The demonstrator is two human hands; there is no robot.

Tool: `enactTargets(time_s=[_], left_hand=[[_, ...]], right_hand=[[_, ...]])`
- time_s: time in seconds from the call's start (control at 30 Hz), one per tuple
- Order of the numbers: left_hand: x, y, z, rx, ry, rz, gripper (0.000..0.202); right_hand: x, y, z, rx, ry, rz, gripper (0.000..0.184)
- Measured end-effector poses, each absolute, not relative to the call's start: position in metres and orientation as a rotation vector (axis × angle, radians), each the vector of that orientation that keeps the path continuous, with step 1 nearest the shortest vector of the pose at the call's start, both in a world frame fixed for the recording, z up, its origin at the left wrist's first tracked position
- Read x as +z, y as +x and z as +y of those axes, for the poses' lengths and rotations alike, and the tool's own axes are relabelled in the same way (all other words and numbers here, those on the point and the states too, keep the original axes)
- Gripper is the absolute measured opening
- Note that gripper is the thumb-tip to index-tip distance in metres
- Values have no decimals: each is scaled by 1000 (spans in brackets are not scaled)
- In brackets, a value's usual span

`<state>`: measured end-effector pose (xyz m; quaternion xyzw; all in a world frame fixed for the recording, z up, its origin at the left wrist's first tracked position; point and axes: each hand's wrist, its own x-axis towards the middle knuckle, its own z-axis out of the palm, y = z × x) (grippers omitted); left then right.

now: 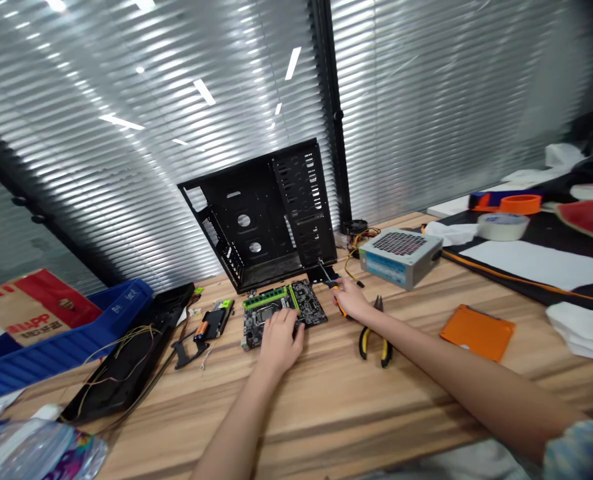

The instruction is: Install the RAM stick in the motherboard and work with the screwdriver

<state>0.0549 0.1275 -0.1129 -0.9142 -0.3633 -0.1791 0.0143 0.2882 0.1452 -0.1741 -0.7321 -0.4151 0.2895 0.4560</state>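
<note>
A green-and-black motherboard [309, 303] lies flat on the wooden table. My left hand [280, 333] is on its near side, fingers bent over the board and thumb to the right; what lies under the palm is hidden. In my right hand [351, 298] is a screwdriver [332, 284] with an orange-and-black handle. Its shaft points away, toward the lower right corner of a black computer case [256, 213]; whether the tip touches anything is unclear. Pliers [385, 353] with yellow-and-black handles lie partly beneath my right forearm.
A power supply [401, 257] with cables stands right of the case, beside a small fan [355, 227]. An orange square plate [478, 332] lies farther right. At left are a black panel [121, 373] with wires, a blue bin [76, 343] and small parts. Blinds [426, 120] stand behind.
</note>
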Motion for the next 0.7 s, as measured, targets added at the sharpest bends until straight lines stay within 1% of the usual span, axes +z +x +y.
enactTargets(time_s=[0.17, 0.4, 0.7], left_hand=[[-112, 55, 128, -549, -2841, -1138, 19], [-112, 55, 129, -555, -2849, -1141, 16], [-111, 56, 127, -584, -2864, -1127, 15]], right_hand=[[-172, 286, 142, 740, -1777, -1049, 37], [-173, 286, 141, 708, -1783, -1096, 36], [-168, 284, 138, 741, -1764, -1088, 36]])
